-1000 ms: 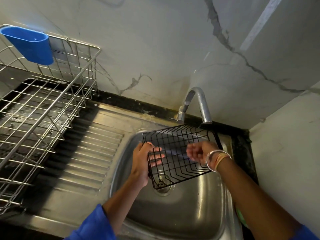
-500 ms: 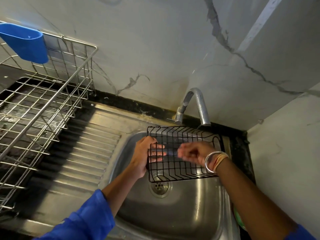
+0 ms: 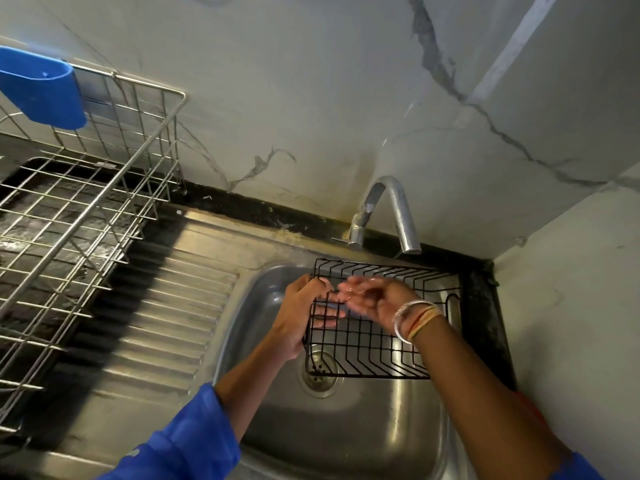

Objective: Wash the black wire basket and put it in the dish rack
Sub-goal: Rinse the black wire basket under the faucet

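Black coated wire made up the shallow rectangular basket, a grid floor with low ribbed sides, held over the stainless steel sink bowl just under the curved metal faucet spout. The left hand gripped its left rim, fingers curled beneath the mesh. The right hand lay inside on the wires, fingers loosely extended and blurred, holding nothing. Against a second before, the basket sat flatter and squarer, and the right hand had slid left toward the other hand's fingers.
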Tool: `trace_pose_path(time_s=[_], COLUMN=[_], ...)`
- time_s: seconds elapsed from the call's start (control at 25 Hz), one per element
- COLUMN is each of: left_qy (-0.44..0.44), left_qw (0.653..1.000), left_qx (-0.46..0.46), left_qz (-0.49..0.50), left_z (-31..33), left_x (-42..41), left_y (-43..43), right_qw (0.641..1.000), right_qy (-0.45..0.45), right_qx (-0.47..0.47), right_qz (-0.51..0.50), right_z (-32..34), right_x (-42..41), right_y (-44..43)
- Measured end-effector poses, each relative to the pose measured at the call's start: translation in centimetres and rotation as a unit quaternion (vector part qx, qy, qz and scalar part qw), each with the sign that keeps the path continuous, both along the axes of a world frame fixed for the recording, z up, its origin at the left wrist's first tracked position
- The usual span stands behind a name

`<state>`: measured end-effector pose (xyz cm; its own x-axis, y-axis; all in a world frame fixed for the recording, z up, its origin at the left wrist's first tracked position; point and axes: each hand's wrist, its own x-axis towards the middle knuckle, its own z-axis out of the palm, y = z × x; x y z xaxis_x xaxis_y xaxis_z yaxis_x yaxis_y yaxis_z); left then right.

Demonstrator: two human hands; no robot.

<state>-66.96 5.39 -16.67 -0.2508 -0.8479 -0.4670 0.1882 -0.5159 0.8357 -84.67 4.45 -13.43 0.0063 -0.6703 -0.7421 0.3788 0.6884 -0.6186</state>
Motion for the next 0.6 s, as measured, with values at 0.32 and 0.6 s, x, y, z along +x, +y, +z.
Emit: trace_pose_path(time_s=[0.32,0.6], left_qy=[0.041,0.039], left_qw=[0.997,0.996], left_qx=[0.059,0.077], left_qz=[-0.027,-0.036], left_z=[0.6,0.6], left_x=[-0.9,-0.3], left_y=[-0.2,-1.3], right_qw=[1.000,0.996], right_qy=[-0.016,0.055], right_qx=[0.021,0.030], right_qz=[-0.015,-0.066], right_z=[0.2,1.4], right_x=[1.7,-2.4], right_y=[-1.2,-1.3])
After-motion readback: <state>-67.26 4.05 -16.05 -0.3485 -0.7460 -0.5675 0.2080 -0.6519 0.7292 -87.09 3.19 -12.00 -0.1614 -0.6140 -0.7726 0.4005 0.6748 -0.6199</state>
